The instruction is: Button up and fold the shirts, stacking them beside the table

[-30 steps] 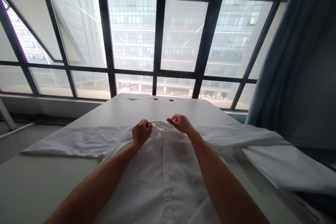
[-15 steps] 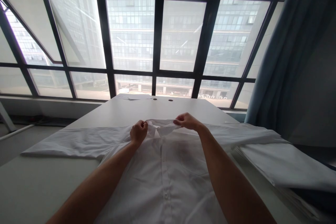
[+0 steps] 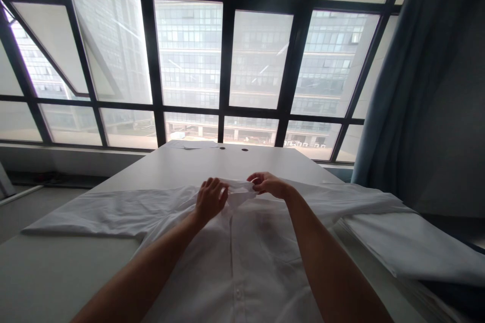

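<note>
A white button-up shirt (image 3: 273, 262) lies front up on the table, its sleeves spread out to both sides. The collar (image 3: 239, 198) is at the far end, between my two hands. My left hand (image 3: 210, 198) is closed at the collar's left side, fingers bent over the cloth and fingertips partly hidden. On the other side, my right hand (image 3: 270, 184) pinches the collar's right edge between thumb and fingers. Below the collar, the button placket runs down toward me between my forearms.
A stack of folded white cloth (image 3: 401, 242) lies to the right on the white table (image 3: 197, 164). Paper sheets (image 3: 193, 145) rest at the table's far edge, near two dark round holes. Behind stand large windows, with a blue-grey curtain (image 3: 394, 86) at right.
My left hand has moved slightly right along the collar, its fingers now less tightly curled. My right hand has shifted a little left, and the hands are closer together.
</note>
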Demonstrator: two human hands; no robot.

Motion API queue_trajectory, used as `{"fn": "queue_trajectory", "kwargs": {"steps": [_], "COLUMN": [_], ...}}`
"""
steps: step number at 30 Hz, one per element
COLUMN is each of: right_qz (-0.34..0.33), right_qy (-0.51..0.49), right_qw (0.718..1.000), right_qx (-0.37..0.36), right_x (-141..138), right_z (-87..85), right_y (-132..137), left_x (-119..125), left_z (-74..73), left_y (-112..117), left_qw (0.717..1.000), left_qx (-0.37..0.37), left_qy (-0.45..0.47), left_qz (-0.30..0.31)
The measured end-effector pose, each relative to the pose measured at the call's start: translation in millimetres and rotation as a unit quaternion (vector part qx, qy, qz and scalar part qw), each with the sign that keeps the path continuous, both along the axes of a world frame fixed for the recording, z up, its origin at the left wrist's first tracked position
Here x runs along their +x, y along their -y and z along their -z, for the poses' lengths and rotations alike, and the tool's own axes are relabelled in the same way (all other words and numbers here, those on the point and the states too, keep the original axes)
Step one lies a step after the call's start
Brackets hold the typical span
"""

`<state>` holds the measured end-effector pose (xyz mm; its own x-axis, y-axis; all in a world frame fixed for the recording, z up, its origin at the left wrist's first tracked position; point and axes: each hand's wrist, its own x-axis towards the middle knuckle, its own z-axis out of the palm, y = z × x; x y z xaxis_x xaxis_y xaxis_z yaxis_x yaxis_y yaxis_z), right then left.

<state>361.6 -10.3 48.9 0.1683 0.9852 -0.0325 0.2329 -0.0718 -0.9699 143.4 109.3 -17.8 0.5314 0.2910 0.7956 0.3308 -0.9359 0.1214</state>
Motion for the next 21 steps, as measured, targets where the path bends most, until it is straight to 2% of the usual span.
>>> {"fn": "queue_trajectory", "kwargs": {"steps": [3,7,10,16,18,21], "right_qz": [-0.047,-0.077,-0.042,0.089,0.104,0.087], "right_qy": [-0.053,-0.115,-0.168,-0.225,-0.24,-0.268], "right_qw": [0.997,0.99,0.985,0.97,0.965,0.959], "right_qx": [0.01,0.021,0.025,-0.02,-0.029,-0.026], "right_x": [-4.5,-10.4,-12.1,-5.7,-4.1,-4.8], "right_z": [-1.8,-2.2,0.8,9.1,9.3,7.7], "right_y": [1.6,0.6,-2.3,-11.1,-12.6,-12.2], "left_x": [10.1,16.4,16.2,18.4,19.7,20.6], "left_z": [1.5,5.1,6.9,8.2,8.9,10.7], "left_y": [22.0,32.1,28.9,27.5,27.8,27.5], "left_qw": [0.996,0.992,0.992,0.988,0.989,0.991], "left_qx": [0.017,-0.006,-0.02,-0.032,-0.031,-0.038], "left_qy": [-0.037,-0.063,-0.087,-0.135,-0.132,-0.118], "left_qz": [0.084,0.107,0.094,0.062,0.055,0.056]}}
